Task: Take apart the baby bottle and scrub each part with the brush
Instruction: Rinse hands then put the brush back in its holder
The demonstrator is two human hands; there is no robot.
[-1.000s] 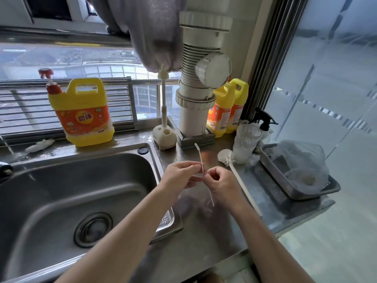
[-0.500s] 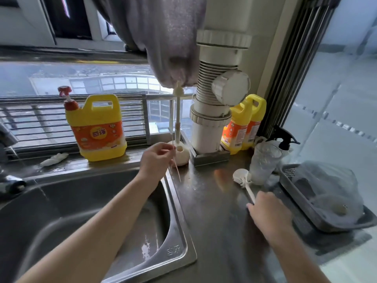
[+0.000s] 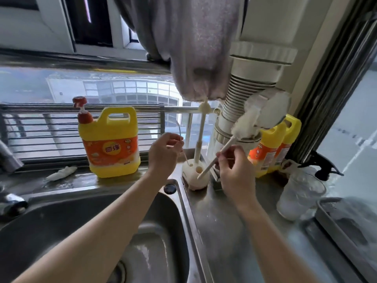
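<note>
My left hand (image 3: 163,153) pinches a thin straw brush (image 3: 184,155), its lower tip at a small hole in the round white brush holder (image 3: 192,176) behind the sink corner. My right hand (image 3: 232,166) grips the long white handle of the bottle brush (image 3: 242,129); the fluffy head points up and right, and the handle's end sits at the holder's larger hole. A clear plastic bottle (image 3: 299,195) stands on the counter to the right.
A steel sink (image 3: 61,231) fills the lower left. A yellow detergent jug (image 3: 113,141) stands on the ledge; two smaller yellow bottles (image 3: 273,148) sit beside a white pipe (image 3: 244,94). A grey cloth (image 3: 189,48) hangs overhead. A metal basket (image 3: 334,221) sits at far right.
My right hand picked the bottle brush up off the counter and carried it to the holder. My left hand stayed at the holder with the thin brush.
</note>
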